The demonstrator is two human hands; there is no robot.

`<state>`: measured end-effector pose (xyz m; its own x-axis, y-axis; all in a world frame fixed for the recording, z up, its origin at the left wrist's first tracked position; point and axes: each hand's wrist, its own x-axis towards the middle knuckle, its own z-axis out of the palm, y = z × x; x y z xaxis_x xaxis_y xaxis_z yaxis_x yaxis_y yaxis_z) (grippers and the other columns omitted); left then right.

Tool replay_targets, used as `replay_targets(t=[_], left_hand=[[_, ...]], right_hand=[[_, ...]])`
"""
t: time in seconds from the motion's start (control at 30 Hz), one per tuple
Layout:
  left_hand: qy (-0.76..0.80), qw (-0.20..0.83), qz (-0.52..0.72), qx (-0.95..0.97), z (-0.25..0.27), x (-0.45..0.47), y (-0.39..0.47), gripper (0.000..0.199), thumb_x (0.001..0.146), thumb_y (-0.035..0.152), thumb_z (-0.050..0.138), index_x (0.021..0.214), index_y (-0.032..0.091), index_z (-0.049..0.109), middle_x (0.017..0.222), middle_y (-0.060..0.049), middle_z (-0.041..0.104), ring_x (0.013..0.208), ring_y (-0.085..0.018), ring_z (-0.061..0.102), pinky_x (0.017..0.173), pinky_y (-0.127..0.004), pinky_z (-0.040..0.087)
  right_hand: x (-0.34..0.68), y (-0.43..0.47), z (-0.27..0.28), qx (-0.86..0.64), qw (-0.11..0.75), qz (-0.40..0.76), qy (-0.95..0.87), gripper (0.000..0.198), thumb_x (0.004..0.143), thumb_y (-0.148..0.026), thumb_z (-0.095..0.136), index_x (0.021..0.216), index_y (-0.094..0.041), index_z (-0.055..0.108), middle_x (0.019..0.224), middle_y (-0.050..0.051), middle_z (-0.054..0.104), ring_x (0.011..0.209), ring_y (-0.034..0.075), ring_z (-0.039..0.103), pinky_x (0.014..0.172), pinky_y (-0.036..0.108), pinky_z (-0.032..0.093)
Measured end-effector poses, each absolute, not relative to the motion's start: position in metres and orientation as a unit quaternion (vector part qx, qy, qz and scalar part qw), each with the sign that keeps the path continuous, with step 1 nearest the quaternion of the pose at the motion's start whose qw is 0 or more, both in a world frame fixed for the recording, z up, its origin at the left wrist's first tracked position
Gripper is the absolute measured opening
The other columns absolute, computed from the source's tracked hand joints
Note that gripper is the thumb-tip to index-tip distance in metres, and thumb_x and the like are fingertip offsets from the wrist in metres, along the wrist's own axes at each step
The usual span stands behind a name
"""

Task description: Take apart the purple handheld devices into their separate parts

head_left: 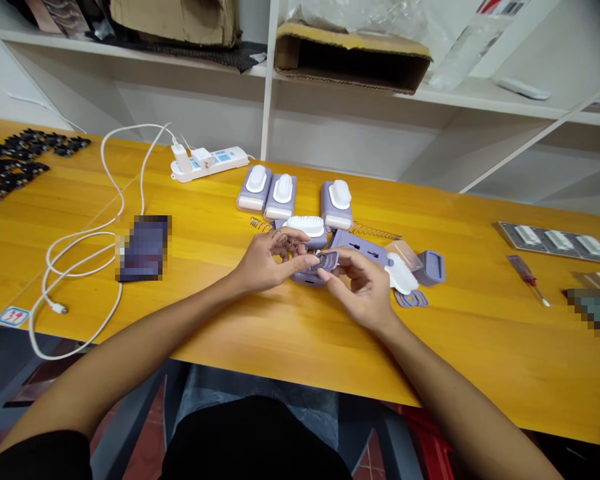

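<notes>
In the middle of the table, my left hand (266,263) is closed, with a thin metal coil spring (283,238) among its fingers. My right hand (365,290) pinches a small purple plastic part (329,261). The spring's end meets this part between both hands, but the fingers hide the exact contact. Just behind the hands are a white bristled brush piece (305,225) and a flat purple housing (359,245). Loose springs lie left (260,224) and right (377,231). Beside my right hand are another white piece (401,275), purple rings (411,299) and a hollow purple shell (433,267).
Three purple-and-white units (254,189) stand at the back. Leftward are a power strip (230,161), a looping white cable (120,313), a pixelated dark object (144,248) and black parts (10,163). A screwdriver (525,274) and a metal plate (543,249) lie right. Shelves rise behind.
</notes>
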<state>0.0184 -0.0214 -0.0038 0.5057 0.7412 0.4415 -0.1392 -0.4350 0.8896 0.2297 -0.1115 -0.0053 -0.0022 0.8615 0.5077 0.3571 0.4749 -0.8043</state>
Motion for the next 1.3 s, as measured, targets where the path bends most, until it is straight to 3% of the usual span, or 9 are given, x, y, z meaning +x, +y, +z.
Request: replay_targets(t=[0.17, 0.33, 0.47, 0.57, 0.7, 0.87, 1.0, 1.2, 1.3], left_hand=[[0.191, 0.392, 0.456, 0.776, -0.002, 0.019, -0.020, 0.027, 0.095, 0.041, 0.089, 0.107, 0.018, 0.084, 0.098, -0.008, 0.081, 0.083, -0.016, 0.074, 0.067, -0.025, 0.056], [0.161, 0.366, 0.482, 0.780, -0.006, 0.021, -0.019, 0.022, 0.099, 0.035, 0.084, 0.113, 0.019, 0.086, 0.110, -0.012, 0.083, 0.092, -0.018, 0.077, 0.070, -0.027, 0.059], [0.146, 0.345, 0.488, 0.789, -0.007, 0.021, -0.022, 0.021, 0.101, 0.030, 0.083, 0.118, 0.020, 0.086, 0.111, -0.011, 0.083, 0.088, -0.016, 0.075, 0.074, -0.028, 0.060], [0.127, 0.326, 0.495, 0.796, -0.004, 0.021, -0.024, 0.015, 0.103, 0.026, 0.080, 0.115, 0.021, 0.088, 0.107, -0.010, 0.081, 0.093, -0.017, 0.076, 0.085, -0.032, 0.062], [0.129, 0.344, 0.487, 0.793, -0.002, 0.020, -0.025, 0.018, 0.105, 0.027, 0.076, 0.118, 0.021, 0.087, 0.107, -0.010, 0.080, 0.094, -0.017, 0.076, 0.086, -0.032, 0.062], [0.159, 0.436, 0.468, 0.752, -0.008, 0.022, -0.025, 0.046, 0.092, 0.042, 0.092, 0.130, 0.019, 0.080, 0.117, -0.014, 0.080, 0.096, -0.020, 0.075, 0.082, -0.031, 0.062], [0.177, 0.460, 0.467, 0.734, -0.010, 0.024, -0.025, 0.041, 0.092, 0.043, 0.092, 0.123, 0.018, 0.081, 0.114, -0.012, 0.081, 0.091, -0.018, 0.073, 0.082, -0.031, 0.061], [0.195, 0.467, 0.479, 0.717, -0.008, 0.022, -0.022, 0.038, 0.103, 0.042, 0.079, 0.133, 0.019, 0.078, 0.120, -0.013, 0.079, 0.102, -0.020, 0.074, 0.089, -0.032, 0.063], [0.206, 0.446, 0.499, 0.714, -0.006, 0.020, -0.020, 0.041, 0.106, 0.045, 0.075, 0.139, 0.021, 0.077, 0.123, -0.013, 0.075, 0.105, -0.020, 0.073, 0.089, -0.031, 0.063]], right_hand=[[0.232, -0.110, -0.007, -0.417, 0.550, 0.394, -0.607, 0.033, 0.100, -0.047, 0.083, 0.121, -0.025, 0.069, 0.096, 0.005, 0.080, 0.074, 0.020, 0.076, 0.067, 0.037, 0.069], [0.235, -0.108, -0.010, -0.405, 0.528, 0.439, -0.603, 0.041, 0.100, -0.051, 0.084, 0.126, -0.026, 0.065, 0.098, 0.005, 0.082, 0.080, 0.022, 0.082, 0.077, 0.041, 0.073], [0.231, -0.108, -0.014, -0.407, 0.521, 0.417, -0.624, 0.039, 0.100, -0.051, 0.084, 0.126, -0.027, 0.066, 0.119, 0.010, 0.081, 0.097, 0.023, 0.083, 0.081, 0.038, 0.073], [0.225, -0.107, -0.016, -0.412, 0.540, 0.353, -0.644, 0.029, 0.101, -0.047, 0.084, 0.119, -0.027, 0.073, 0.120, 0.009, 0.077, 0.109, 0.024, 0.078, 0.086, 0.038, 0.071], [0.225, -0.103, -0.015, -0.431, 0.561, 0.282, -0.648, 0.022, 0.099, -0.045, 0.086, 0.110, -0.028, 0.080, 0.108, 0.007, 0.073, 0.102, 0.023, 0.074, 0.087, 0.040, 0.069], [0.235, -0.102, -0.013, -0.441, 0.564, 0.325, -0.617, 0.032, 0.094, -0.052, 0.090, 0.111, -0.026, 0.080, 0.113, 0.009, 0.077, 0.106, 0.025, 0.078, 0.091, 0.041, 0.072], [0.237, -0.102, -0.013, -0.442, 0.563, 0.366, -0.594, 0.035, 0.091, -0.052, 0.093, 0.110, -0.026, 0.080, 0.115, 0.008, 0.080, 0.110, 0.025, 0.081, 0.098, 0.042, 0.072], [0.234, -0.103, -0.009, -0.445, 0.571, 0.345, -0.598, 0.034, 0.097, -0.047, 0.088, 0.122, -0.027, 0.077, 0.117, 0.009, 0.082, 0.099, 0.024, 0.081, 0.082, 0.039, 0.072], [0.233, -0.106, -0.003, -0.450, 0.582, 0.219, -0.641, 0.012, 0.102, -0.037, 0.081, 0.107, -0.027, 0.077, 0.099, 0.007, 0.080, 0.087, 0.022, 0.078, 0.076, 0.038, 0.068]])
